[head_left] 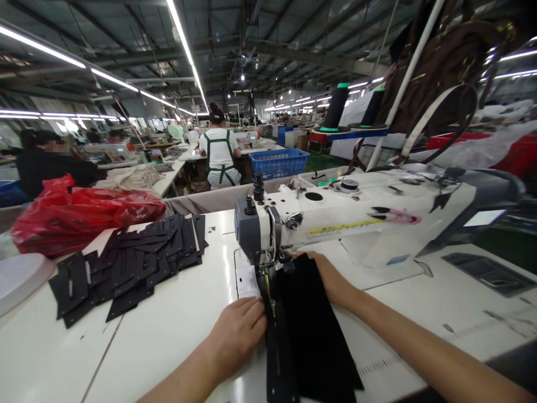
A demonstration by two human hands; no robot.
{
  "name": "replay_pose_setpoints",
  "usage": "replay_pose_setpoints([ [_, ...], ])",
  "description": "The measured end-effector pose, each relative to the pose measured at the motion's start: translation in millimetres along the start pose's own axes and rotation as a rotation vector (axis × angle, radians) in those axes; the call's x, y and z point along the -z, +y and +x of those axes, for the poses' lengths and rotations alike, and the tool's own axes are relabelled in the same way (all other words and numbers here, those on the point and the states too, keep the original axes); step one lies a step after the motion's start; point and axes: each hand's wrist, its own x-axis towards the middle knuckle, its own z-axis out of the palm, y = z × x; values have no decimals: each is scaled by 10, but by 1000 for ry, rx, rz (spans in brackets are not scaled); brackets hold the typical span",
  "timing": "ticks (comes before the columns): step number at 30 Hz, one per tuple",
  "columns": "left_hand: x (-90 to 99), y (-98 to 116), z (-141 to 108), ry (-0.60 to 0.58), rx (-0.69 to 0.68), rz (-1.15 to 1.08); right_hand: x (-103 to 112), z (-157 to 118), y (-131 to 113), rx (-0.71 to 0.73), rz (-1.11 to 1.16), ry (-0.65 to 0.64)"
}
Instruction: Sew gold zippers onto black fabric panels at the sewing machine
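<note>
A black fabric panel (pixel 312 330) lies under the head of a white sewing machine (pixel 335 215). Along its left side runs a dark strip with a gold-toothed zipper (pixel 274 322), which passes beneath the presser foot. My left hand (pixel 242 330) has its fingers curled together at the strip's left edge, just in front of the needle area. On the far side of the panel, my right hand (pixel 329 277) touches its right edge close to the machine head. The panel and the machine hide most of the right hand's fingers.
Left on the table are a heap of black cut pieces (pixel 142 257), a red plastic bag (pixel 84 215) and a white round-edged object (pixel 20 280). Pink-handled thread snips (pixel 394 215) rest on the machine arm. Thread cones (pixel 335 109) stand behind. A person (pixel 218 148) sits ahead near a blue basket (pixel 279 162).
</note>
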Motion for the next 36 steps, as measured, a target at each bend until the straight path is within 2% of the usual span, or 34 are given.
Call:
replay_pose_setpoints([
  [3, 35, 26, -29, -102, 96, -88, -39, 8, 160, -134, 217, 11],
  [6, 63, -18, 2, -144, 227, -154, -69, 8, 189, -263, 361, 18],
  [11, -49, -113, 76, -204, 292, -26, -7, 34, 150, -378, 507, -24],
  [15, -108, -94, 126, -269, 313, 93, 47, 50, 137, -416, 551, -44],
  [21, -118, -57, 157, -244, 269, 188, 21, 46, 197, -374, 481, -130],
  [25, -113, -74, 170, -255, 254, 173, -18, 39, 189, -312, 375, -128],
  [29, -103, -71, 202, -267, 296, 140, 6, 69, 171, -266, 233, -91],
  [33, -110, -48, 198, -247, 344, 99, 112, 53, 120, -321, 84, -2],
  [36, -120, -45, 178, -239, 351, 71, 182, -1, 8, -358, -62, -45],
])
